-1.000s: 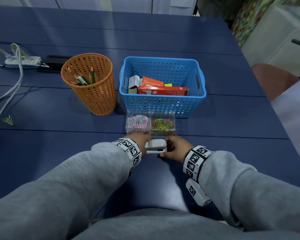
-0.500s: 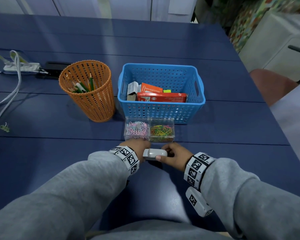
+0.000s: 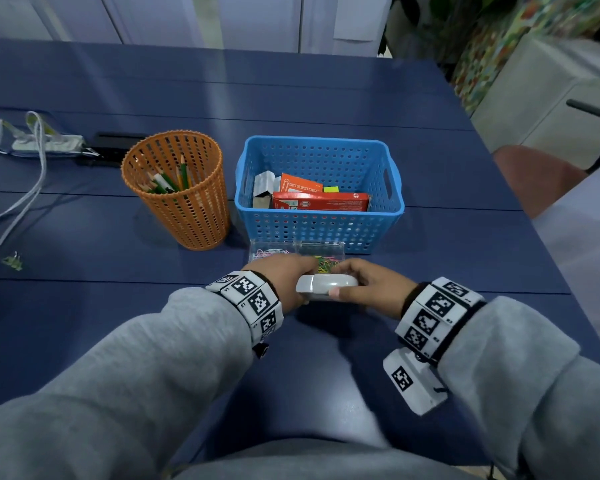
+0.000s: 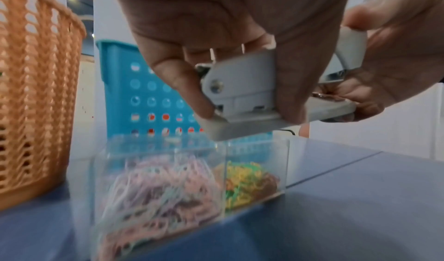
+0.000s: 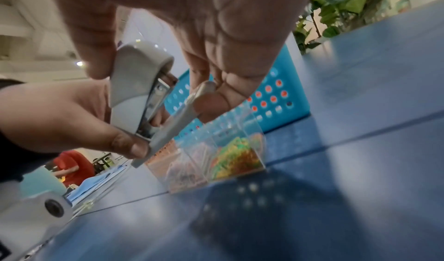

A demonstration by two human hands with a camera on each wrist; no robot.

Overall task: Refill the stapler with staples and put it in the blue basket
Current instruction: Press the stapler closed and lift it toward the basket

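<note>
A: Blue table [image 3: 430, 98], same as a second ago. Basket [image 3: 312, 142] hasn't moved, cartons inside, no stapler in it.

B: Cup [image 3: 187, 209]?

A: Left of the basket, untouched. Clear box [image 3: 323, 249] sits right in front of the basket, also untouched.

B: So what changed?

A: Stapler [image 3: 326, 285]. A second ago it sat low, on the near side of the box from the basket. Now it's lifted off the table and hangs over the box's near edge, closer to the basket. Top reads closed from the head view.

B: Hands?

A: Both on it. Left hand [image 3: 281, 275] grips the hinge end, with its fingers [image 4: 182, 86] curled round the back and thumb clamped on the side. Right hand [image 3: 374, 289] pinches the front end, thumb on the top cap, fingertip under the base.

B: Staples in?

A: Can't tell, the magazine is hidden. Judging by the closed top and the lift, I'd call the refill done and the carry to the basket starting. What's left is to go over the front wall and drop it in.
</note>
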